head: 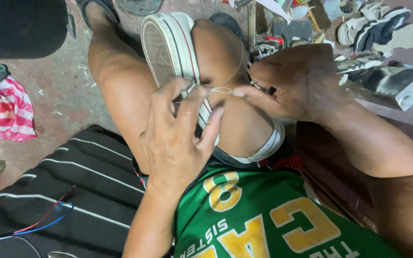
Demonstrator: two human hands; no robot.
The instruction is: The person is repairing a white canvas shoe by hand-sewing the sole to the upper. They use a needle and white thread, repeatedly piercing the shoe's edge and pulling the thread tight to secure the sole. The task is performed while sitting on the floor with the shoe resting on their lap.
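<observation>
The bare floor [63,95] left of the knees is open, bounded by a striped bag [10,112] at the far left. To the right, a pile of sandals [378,31] and scraps crowds the ground, leaving little passage.

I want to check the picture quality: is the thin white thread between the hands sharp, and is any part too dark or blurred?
Head view: the thin white thread is faint but visible against the knee; the left hand and right hand look sharp; the white canvas sneaker is evenly lit; the top-left corner is nearly black.
</observation>
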